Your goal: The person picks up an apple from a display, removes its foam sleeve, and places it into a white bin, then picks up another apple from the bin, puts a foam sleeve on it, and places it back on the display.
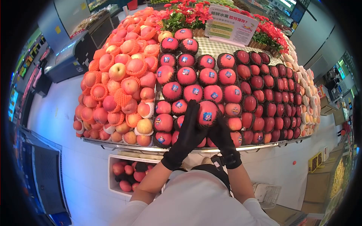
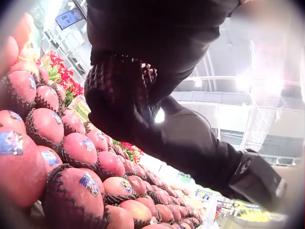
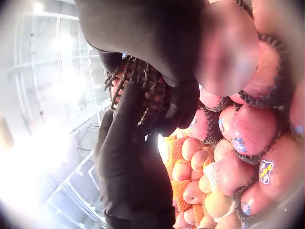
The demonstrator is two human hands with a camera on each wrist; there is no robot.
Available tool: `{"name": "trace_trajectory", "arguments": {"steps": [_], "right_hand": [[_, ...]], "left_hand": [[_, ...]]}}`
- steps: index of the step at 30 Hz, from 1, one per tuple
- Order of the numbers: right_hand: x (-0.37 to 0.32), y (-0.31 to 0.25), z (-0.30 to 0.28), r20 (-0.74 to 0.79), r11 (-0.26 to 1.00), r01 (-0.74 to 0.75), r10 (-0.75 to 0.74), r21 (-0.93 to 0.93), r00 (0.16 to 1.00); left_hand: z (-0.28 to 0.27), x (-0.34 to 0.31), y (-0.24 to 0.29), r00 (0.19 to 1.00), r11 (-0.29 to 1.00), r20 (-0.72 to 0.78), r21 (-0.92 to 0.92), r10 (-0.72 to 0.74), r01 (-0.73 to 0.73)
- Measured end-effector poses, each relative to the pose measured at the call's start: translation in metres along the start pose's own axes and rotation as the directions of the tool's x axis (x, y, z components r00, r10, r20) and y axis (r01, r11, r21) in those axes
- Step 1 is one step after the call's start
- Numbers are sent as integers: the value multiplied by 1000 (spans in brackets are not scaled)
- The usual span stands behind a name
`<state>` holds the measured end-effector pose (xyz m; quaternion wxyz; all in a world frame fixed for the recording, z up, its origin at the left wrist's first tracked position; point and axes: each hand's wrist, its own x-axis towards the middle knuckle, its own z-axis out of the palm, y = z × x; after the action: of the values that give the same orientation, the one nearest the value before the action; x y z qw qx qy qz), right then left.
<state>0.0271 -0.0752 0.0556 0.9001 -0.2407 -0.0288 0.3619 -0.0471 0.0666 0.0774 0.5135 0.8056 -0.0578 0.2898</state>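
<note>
Both hands wear black gloves and hold one large red apple with a blue sticker facing up. My left hand grips its left side, fingers reaching up along it. From the right and below, my right hand supports the same apple. A black foam net wraps its underside, showing between the gloved fingers in the right wrist view. Close around lie rows of similar stickered apples in black nets. In the left wrist view, neighbouring netted apples sit beside the hands.
Apples in orange nets pile up on the left, darker red apples on the right. Red flowers and a sign board stand behind. A white foam box holding apples is on the floor below the display's front rail.
</note>
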Motion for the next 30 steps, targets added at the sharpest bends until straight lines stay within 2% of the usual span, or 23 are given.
{"name": "trace_trajectory", "arguments": {"steps": [2,4,6,8,9,11,12,14,15,16,18,19,20,22,24,26,30], "right_hand": [[-6,-6,-4,-43,998,25,-27,-59,999],[-3,-8,-10,79,907,157,-136,-390,988],[0,-13,-13,108,871,176,-142,-458,984],[4,-21,-13,39,956,67,-59,-284,998],[8,-24,-16,54,954,84,-71,-288,996],[16,-28,-27,85,948,117,-96,-295,992],[15,-32,-23,140,909,191,-149,-370,979],[10,-41,-14,229,784,319,-229,-532,946],[8,-46,-14,261,696,371,-264,-615,928],[8,-52,-16,273,574,399,-296,-715,915],[9,-63,-21,193,707,324,-261,-629,946],[11,-70,-24,120,898,203,-168,-390,978],[11,-76,-26,82,992,66,-57,-107,995],[16,-82,-37,206,936,217,-162,-279,965],[16,-87,-43,205,941,229,-180,-250,962],[13,-92,-43,86,994,106,-104,-20,991],[16,-95,-57,118,929,249,-225,-273,967]], "left_hand": [[-3,5,8,1000,999,-23,-35,-19,19],[-5,10,7,1000,1000,-21,-11,-23,22],[-5,14,-2,1000,997,1,71,-12,11],[-6,20,-1,999,983,23,184,-35,30],[-5,25,1,998,970,32,241,-46,37],[5,29,-7,994,989,79,128,-82,71],[10,32,-7,990,993,103,70,-99,92],[24,38,-5,988,989,91,95,-125,117],[29,42,-1,986,985,85,107,-142,132],[33,46,4,981,987,107,7,-159,160],[37,55,14,971,959,153,-190,-183,211],[40,59,10,971,954,159,-213,-180,211],[43,63,4,971,949,165,-235,-173,209],[50,71,0,965,935,177,-266,-194,237],[59,77,1,949,911,186,-282,-255,300],[73,80,0,961,921,188,-299,-200,250],[87,82,-2,977,963,179,-221,-114,153]]}}
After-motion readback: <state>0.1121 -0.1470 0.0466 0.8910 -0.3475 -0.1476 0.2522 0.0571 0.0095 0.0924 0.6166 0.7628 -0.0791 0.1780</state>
